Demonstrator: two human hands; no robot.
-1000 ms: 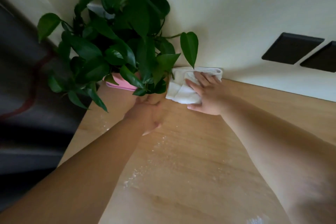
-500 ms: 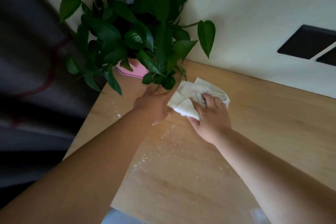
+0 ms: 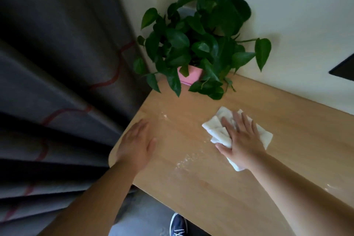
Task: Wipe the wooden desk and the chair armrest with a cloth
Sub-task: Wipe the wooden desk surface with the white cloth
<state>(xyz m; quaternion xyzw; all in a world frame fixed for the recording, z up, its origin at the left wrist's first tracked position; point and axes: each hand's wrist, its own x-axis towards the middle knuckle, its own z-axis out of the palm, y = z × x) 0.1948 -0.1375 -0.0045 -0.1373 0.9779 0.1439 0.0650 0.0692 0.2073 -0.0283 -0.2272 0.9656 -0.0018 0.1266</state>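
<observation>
1. Right hand [image 3: 241, 141] spread flat, fingers apart, pressing a white cloth [image 3: 220, 130] onto the wooden desk [image 3: 210, 188].
2. Cloth crumpled, lying right of the desk's left edge, near side of the potted plant [image 3: 199, 44].
3. Left hand [image 3: 137, 145] open, palm down at the rounded left corner.
4. White specks [image 3: 184, 161] between the hands.
5. Pink pot [image 3: 188, 75] at far left corner, against the wall.
</observation>
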